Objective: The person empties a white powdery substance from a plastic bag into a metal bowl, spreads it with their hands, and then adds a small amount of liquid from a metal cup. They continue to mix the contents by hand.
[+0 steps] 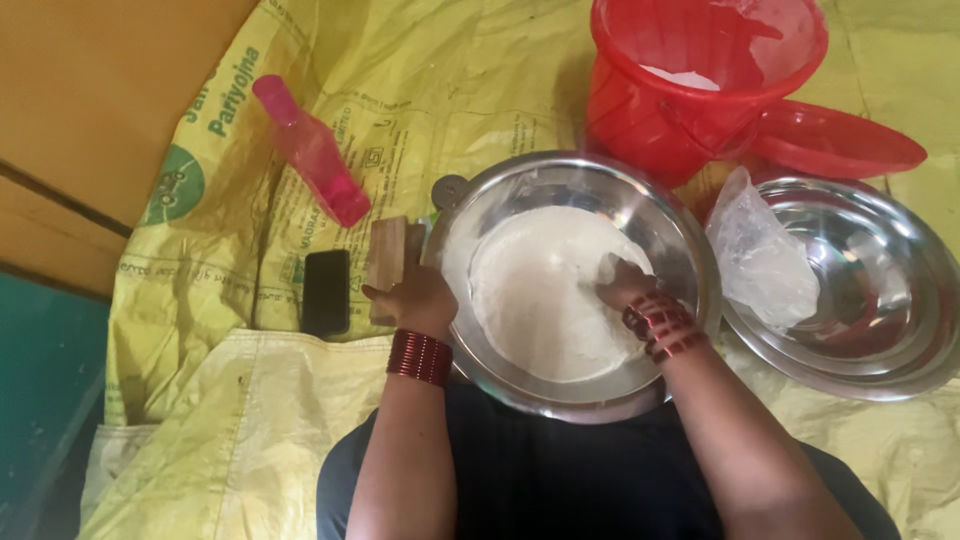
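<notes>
On a yellow woven sheet spread over the floor, the left hand grips the steel bowl rim while the right hand, fingers buried, works the flour inside; mixing seems under way, calling for steady bracing.

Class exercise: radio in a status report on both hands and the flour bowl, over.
Left hand grips steel bowl rim. Right hand buried in white flour, grip hidden. Plastic bag close by, not obstructing.
</notes>
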